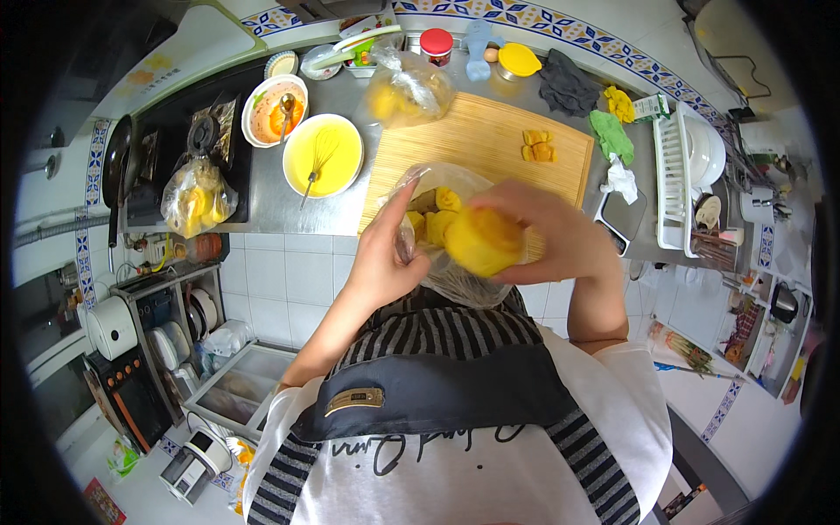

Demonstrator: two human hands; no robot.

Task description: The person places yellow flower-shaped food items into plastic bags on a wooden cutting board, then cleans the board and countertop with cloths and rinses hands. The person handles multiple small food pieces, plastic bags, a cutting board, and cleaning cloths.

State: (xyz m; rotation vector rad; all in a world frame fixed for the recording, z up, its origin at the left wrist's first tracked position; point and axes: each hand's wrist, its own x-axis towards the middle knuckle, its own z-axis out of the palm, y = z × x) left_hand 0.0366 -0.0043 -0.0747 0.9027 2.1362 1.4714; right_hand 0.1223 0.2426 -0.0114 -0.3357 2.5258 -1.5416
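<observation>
My left hand (387, 252) grips the rim of a clear plastic bag (459, 174) at the near edge of the bamboo board (505, 125). Inside the bag lie several yellow rolled pieces (438, 226), which look like food. Over the bag's mouth my right hand (558, 230) holds a larger round yellow piece (487, 241), blurred and brownish on top. Two small golden-brown pieces (539, 147) rest on the board's right part. Behind them at the board's far left corner stands a tied plastic bag of yellow pieces (403, 95).
Left of the board are a white bowl of yellow liquid (335, 164) with a whisk (321, 157) and a patterned bowl (259, 121) with a spoon. Another filled bag (199, 200) sits by the black cooktop. Rightward lie cloths (611, 136), a scale (623, 213) and a dish rack (671, 177).
</observation>
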